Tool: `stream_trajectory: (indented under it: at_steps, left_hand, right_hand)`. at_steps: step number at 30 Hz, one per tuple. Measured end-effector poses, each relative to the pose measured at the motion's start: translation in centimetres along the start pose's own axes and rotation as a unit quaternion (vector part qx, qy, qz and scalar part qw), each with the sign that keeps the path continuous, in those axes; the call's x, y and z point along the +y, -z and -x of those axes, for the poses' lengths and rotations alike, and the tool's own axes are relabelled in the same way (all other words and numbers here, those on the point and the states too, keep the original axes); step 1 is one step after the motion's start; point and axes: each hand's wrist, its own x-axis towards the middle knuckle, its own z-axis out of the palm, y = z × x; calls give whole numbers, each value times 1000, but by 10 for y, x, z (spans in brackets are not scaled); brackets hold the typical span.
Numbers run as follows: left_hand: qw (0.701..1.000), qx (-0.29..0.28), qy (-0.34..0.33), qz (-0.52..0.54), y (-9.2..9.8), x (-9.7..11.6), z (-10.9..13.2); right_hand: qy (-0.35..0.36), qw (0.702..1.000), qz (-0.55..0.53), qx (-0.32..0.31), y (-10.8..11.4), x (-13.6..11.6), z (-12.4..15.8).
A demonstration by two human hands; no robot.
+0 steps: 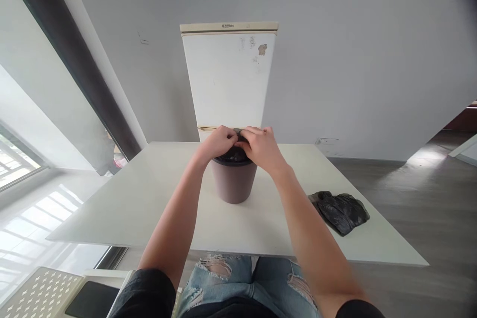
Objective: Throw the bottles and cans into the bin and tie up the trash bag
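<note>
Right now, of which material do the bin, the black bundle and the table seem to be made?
Bin: probably plastic, satin; smooth, softly shaded wall.
Black bundle: likely thin plastic film, slightly glossy; wrinkles catch highlights.
Table: pale, smooth, faintly glossy top; painted board or laminate, I cannot tell which.

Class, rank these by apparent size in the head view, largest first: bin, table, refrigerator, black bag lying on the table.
1. Table
2. Refrigerator
3. Bin and black bag: too alike to rank.

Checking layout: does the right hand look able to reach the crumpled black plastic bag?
Probably yes: nothing stands between the bag and the right hand, which is at the round mauve bin.
</note>
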Motion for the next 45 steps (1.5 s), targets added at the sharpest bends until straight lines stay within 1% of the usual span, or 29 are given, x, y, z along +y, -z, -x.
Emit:
stream_trajectory:
  at_steps: [3,5,7,9,12,14,17,19,21,23,24,25,27,29,31,33,34,35,36,38,39,40,42,44,45]
  left_hand:
    - [1000,-4,17,23,3,3,0]
    - [999,25,24,36,3,3,1]
    - [996,57,19,66,3,1,2]
    - [991,70,16,110,2,-5,4]
    - [981,88,36,168,1,-18,6]
    - [973,125,50,186,2,-29,5]
    - [963,213,67,151,6,-43,2]
    - [955,272,80,85,9,-50,0]
    - [950,299,92,-6,11,-53,1]
    - [945,300,89,-90,10,-51,3]
    - [945,298,79,-110,9,-48,4]
    - [946,298,63,-109,7,-44,6]
    - [956,288,16,-51,3,-31,9]
    - [965,259,-36,32,-1,-15,11]
    - [969,221,-78,83,-6,1,11]
    - [971,199,-99,92,-10,14,13]
    - [969,205,-104,88,-12,18,14]
    - [965,225,-107,78,-13,20,16]
    - [958,260,-107,63,-15,20,19]
    - [933,345,-99,20,-16,16,27]
    - [923,375,-88,0,-17,12,32]
    - [918,390,-73,-14,-19,8,37]
    - [919,392,-32,-17,-23,-3,49]
    - [919,395,8,1,-30,-15,61]
    - [915,402,24,10,-35,-20,68]
  right_hand:
    - [-1,999,-27,-28,8,9,-12]
    - [6,997,-71,-29,10,14,-17]
    - [8,994,-105,-13,10,19,-18]
    - [1,993,-120,1,8,23,-16]
    - [-14,993,-119,-6,6,27,-10]
    - [-22,993,-119,-5,6,29,-3]
    - [-39,990,-137,13,10,28,11]
    - [-56,987,-149,23,14,25,22]
    - [-68,985,-156,26,18,20,32]
    - [-66,982,-174,24,22,15,37]
    - [-64,979,-192,25,25,12,37]
    - [-63,974,-214,25,27,9,36]
    - [-71,962,-262,15,30,4,27]
    - [-89,952,-293,-28,29,-1,13]
    - [-104,939,-310,-102,23,-6,-2]
    - [-101,919,-341,-168,15,-9,-16]
    - [-96,911,-358,-181,11,-9,-22]
    - [-91,908,-369,-176,7,-9,-28]
    - [-90,911,-371,-155,5,-8,-34]
    - [-104,919,-371,-85,3,-3,-47]
    - [-110,916,-382,-46,3,0,-55]
    - [-113,907,-406,-7,5,3,-63]
    - [-110,875,-465,78,13,10,-82]
    - [-101,839,-504,175,28,15,-101]
    - [-92,822,-515,226,39,15,-110]
